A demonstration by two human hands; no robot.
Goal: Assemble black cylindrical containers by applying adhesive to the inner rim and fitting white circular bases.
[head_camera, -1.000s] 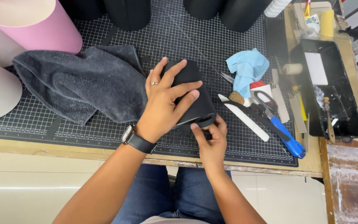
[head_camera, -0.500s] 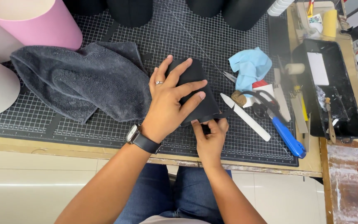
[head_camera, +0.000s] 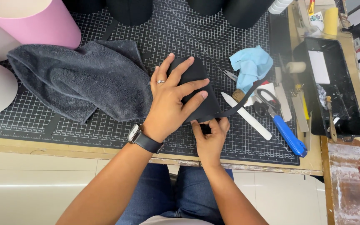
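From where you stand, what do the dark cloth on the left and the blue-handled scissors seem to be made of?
The dark cloth looks like terry towelling: grey, matte, with a fuzzy looped pile and soft folds. The scissors seem to have steel blades, grey and slightly shiny, with a smooth, glossy blue handle that is probably plastic.

Towel left of pressed piece on mat; scissors, tray to its right.

Bare forearms, no sleeves. Left hand wore a thin silver ring; black-strapped square wristwatch sat just behind that ring, on the wrist. Blue denim jeans.
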